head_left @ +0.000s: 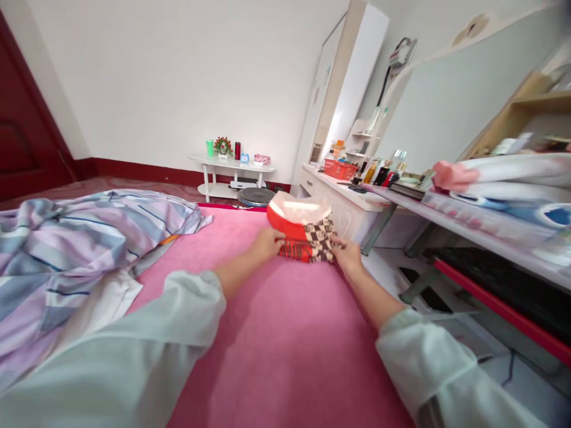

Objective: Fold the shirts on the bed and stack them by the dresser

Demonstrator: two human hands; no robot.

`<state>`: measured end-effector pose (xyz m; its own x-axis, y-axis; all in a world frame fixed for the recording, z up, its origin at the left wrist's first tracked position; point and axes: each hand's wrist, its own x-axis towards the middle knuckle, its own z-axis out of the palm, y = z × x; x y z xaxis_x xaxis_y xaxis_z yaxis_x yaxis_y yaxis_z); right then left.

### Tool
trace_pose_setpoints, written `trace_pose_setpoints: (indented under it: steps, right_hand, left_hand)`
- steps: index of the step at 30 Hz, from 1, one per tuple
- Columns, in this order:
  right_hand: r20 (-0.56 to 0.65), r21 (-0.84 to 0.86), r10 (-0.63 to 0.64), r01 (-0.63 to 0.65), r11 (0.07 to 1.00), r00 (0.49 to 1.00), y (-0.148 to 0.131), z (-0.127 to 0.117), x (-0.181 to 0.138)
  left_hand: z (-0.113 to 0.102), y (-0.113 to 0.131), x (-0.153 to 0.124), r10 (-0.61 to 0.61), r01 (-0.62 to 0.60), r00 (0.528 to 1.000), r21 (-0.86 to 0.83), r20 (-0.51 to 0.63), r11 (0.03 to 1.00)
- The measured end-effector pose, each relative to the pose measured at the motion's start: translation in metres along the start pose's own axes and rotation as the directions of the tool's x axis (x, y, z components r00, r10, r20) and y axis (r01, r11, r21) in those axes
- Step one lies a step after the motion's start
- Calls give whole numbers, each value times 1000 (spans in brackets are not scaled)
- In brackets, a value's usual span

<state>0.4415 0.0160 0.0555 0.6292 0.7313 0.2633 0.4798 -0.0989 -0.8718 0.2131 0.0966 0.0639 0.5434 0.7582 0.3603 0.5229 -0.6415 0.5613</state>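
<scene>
In front of me on the pink bed cover (285, 333) is a soft-looking item (319, 238), part red and part brown-and-cream patterned, with a pale, shiny upper part. It looks like a bag or a folded cloth piece; I cannot tell which. My left hand (270, 242) pinches its left edge, fingers closed. On the opposite side, my right hand (345, 252) grips the lower right edge between thumb and fingers. Its underside and whatever is inside are hidden.
A rumpled striped blanket (111, 238) lies to the left. Beyond the bed stands a small white table (205, 160) with a cup and flowers. Along the right are a dresser (312, 181) with bottles and a red basket (339, 169), and a shelf table (428, 208) holding folded textiles.
</scene>
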Motion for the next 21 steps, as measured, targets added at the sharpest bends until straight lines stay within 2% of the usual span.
trace_pose_setpoints:
  steps: [2,5,11,13,15,18,21]
  right_hand:
    - [34,-97,-30,34,995,999,31,7,-17]
    - [49,-134,-52,58,989,997,43,11,-27]
    - [-40,-92,-13,9,996,999,26,8,-30]
    - [-59,-155,-9,0,988,998,27,8,-34]
    - [-62,-290,-27,8,957,998,31,6,-37]
    - [-52,-522,-140,92,848,989,33,5,-38]
    - [-47,-643,-350,240,728,936,25,5,-29]
  left_hand:
    - [30,-10,-21,-14,14,1000,32,11,999]
    - [49,-19,-33,-38,39,999,50,-11,998]
    - [40,-26,-34,-84,86,995,24,-52,996]
    - [38,-25,-37,-100,101,993,23,-56,995]
    - [37,-24,-40,-114,115,992,23,-54,993]
    - [35,-20,-43,-130,131,990,23,-54,991]
    - [33,-16,-44,-110,112,992,35,-57,993]
